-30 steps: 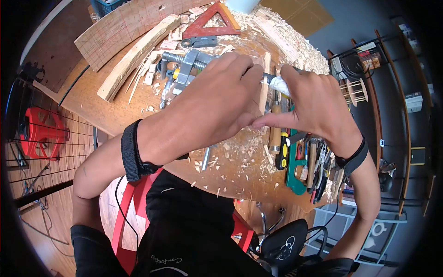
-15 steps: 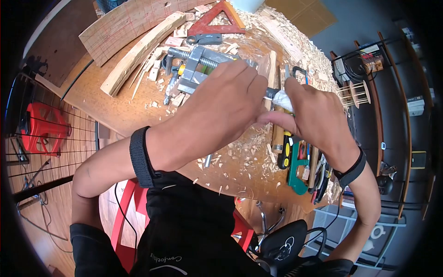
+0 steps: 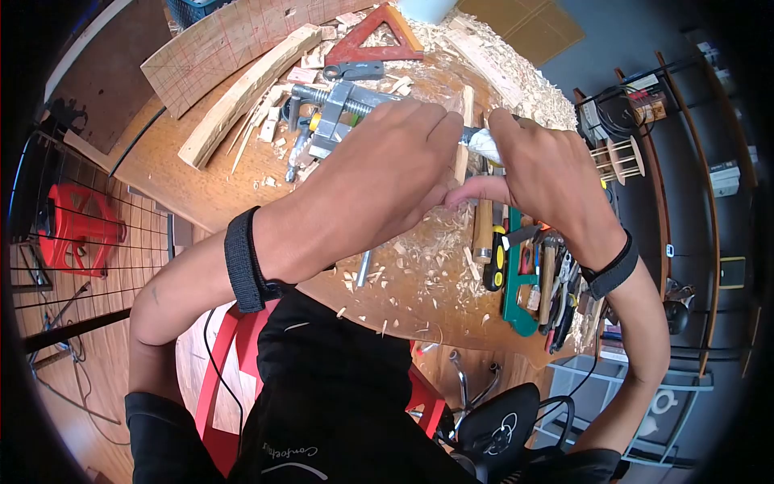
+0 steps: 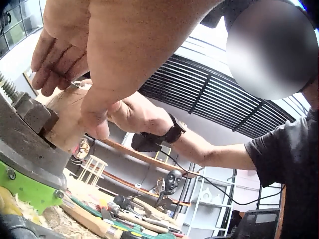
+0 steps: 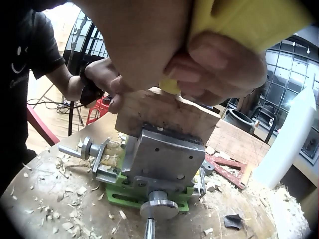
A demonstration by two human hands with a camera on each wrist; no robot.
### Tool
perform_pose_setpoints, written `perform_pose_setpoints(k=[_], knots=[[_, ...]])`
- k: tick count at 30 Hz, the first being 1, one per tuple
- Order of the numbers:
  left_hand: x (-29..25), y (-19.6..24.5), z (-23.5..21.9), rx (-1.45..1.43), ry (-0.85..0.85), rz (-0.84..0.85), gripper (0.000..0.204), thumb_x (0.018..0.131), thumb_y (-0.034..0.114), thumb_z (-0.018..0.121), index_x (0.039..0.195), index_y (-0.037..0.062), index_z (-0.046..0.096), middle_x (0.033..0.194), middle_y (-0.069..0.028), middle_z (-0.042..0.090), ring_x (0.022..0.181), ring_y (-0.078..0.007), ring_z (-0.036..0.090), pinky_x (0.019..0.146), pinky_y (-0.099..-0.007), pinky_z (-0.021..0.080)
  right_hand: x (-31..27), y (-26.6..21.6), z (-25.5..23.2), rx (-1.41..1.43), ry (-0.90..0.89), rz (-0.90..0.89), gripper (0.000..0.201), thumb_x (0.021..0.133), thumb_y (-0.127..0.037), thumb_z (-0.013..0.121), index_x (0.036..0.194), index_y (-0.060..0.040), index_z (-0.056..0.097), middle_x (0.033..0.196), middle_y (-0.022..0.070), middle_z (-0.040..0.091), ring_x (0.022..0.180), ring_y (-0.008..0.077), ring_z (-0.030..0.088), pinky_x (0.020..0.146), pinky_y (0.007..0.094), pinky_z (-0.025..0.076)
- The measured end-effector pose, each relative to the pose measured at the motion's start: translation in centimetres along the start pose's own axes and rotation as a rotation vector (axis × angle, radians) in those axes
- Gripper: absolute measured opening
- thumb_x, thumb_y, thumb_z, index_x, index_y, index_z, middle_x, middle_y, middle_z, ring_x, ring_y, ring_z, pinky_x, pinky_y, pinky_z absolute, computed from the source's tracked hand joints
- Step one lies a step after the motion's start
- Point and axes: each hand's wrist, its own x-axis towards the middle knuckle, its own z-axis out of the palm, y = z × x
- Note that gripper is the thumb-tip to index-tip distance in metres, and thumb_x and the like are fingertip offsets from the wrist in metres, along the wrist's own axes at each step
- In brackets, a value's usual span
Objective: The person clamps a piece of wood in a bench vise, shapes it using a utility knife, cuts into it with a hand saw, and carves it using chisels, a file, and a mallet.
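Observation:
A wooden workpiece [image 5: 164, 115] stands clamped in the metal jaws of a grey and green vise [image 5: 167, 157]. My right hand [image 3: 556, 173] grips a tool by its yellow handle [image 5: 239, 22]; white wrapping [image 3: 484, 146] shows beside the fingers in the head view. From there a dark metal part runs across the top of the workpiece to my left hand [image 3: 387, 165]. The left fingers curl over its far end, with the thumb [image 4: 96, 119] against the wood's side. Most of the metal part is hidden by the hands.
Chisels, pliers and a green tool [image 3: 520, 310] lie at the table's right. A red triangular square [image 3: 375, 36], a curved wooden strip [image 3: 250, 93] and a gridded board [image 3: 218, 60] lie farther back. Shavings [image 3: 536, 89] are heaped at the back right.
Both hands and the tool came slightly toward the body, then moved back away over the workpiece. Both hands kept their hold. The head view shifted a little.

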Motion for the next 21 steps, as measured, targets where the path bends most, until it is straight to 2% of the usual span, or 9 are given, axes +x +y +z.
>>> perform_pose_setpoints(k=[5, 7, 10, 12, 14, 18, 21], knots=[[-0.1, 0.3, 0.2, -0.001, 0.032, -0.023, 0.059, 0.076, 0.013, 0.079, 0.126, -0.0043, 0.053, 0.115, -0.0214, 0.060, 0.110, -0.0396, 0.056, 0.096, -0.0452, 0.045, -0.1, -0.3, -0.2, 0.006, 0.001, 0.002, 0.084, 0.070, -0.083, 0.061, 0.077, 0.0008, 0.057, 0.053, 0.0168, 0.059, 0.053, 0.0353, 0.067, 0.051, 0.0388, 0.055], [-0.1, 0.3, 0.3, -0.003, 0.056, -0.021, 0.058, 0.075, 0.013, 0.079, 0.125, -0.0039, 0.053, 0.113, -0.0209, 0.060, 0.109, -0.0392, 0.056, 0.095, -0.0452, 0.045, -0.2, -0.6, -0.6, 0.027, -0.071, 0.077, 0.083, 0.066, -0.082, 0.063, 0.080, -0.0001, 0.052, 0.054, 0.0185, 0.056, 0.059, 0.0420, 0.064, 0.052, 0.0437, 0.052], [-0.1, 0.0, 0.1, -0.010, 0.063, -0.002, 0.056, 0.075, 0.013, 0.079, 0.123, -0.0036, 0.054, 0.110, -0.0204, 0.060, 0.105, -0.0391, 0.057, 0.092, -0.0451, 0.046, -0.3, -0.5, -0.5, 0.081, -0.099, 0.087, 0.081, 0.069, -0.080, 0.063, 0.081, 0.0000, 0.054, 0.054, 0.0195, 0.056, 0.058, 0.0433, 0.063, 0.053, 0.0445, 0.052], [0.0, -0.3, -0.4, -0.036, -0.101, 0.024, 0.054, 0.076, 0.012, 0.077, 0.122, -0.0033, 0.054, 0.109, -0.0205, 0.060, 0.104, -0.0393, 0.057, 0.090, -0.0448, 0.047, -0.9, -1.0, -0.8, 0.082, -0.124, 0.098, 0.081, 0.072, -0.079, 0.062, 0.079, 0.0008, 0.056, 0.054, 0.0194, 0.058, 0.057, 0.0404, 0.065, 0.052, 0.0432, 0.053], [-0.6, 0.2, 0.0, 0.013, -0.051, 0.025, 0.053, 0.077, 0.011, 0.076, 0.122, -0.0035, 0.054, 0.109, -0.0207, 0.059, 0.103, -0.0394, 0.058, 0.089, -0.0447, 0.047, -1.1, -1.3, -0.7, 0.087, -0.149, 0.109, 0.080, 0.074, -0.079, 0.062, 0.077, 0.0017, 0.059, 0.054, 0.0193, 0.060, 0.055, 0.0376, 0.067, 0.052, 0.0420, 0.054], [-0.5, 0.1, 1.1, 0.022, 0.100, 0.028, 0.050, 0.079, 0.009, 0.075, 0.122, -0.0048, 0.053, 0.107, -0.0212, 0.059, 0.103, -0.0396, 0.058, 0.090, -0.0447, 0.047, -0.7, -0.8, -0.6, 0.046, -0.044, 0.070, 0.078, 0.074, -0.077, 0.063, 0.076, 0.0010, 0.060, 0.055, 0.0186, 0.061, 0.056, 0.0366, 0.067, 0.053, 0.0414, 0.055], [-0.2, 0.2, 0.6, -0.009, 0.050, 0.032, 0.050, 0.079, 0.009, 0.074, 0.122, -0.0055, 0.053, 0.107, -0.0212, 0.059, 0.103, -0.0396, 0.057, 0.090, -0.0445, 0.047, -0.2, -0.7, -1.0, 0.009, -0.034, 0.034, 0.078, 0.074, -0.077, 0.062, 0.076, 0.0007, 0.060, 0.057, 0.0179, 0.062, 0.058, 0.0353, 0.069, 0.054, 0.0402, 0.055]])
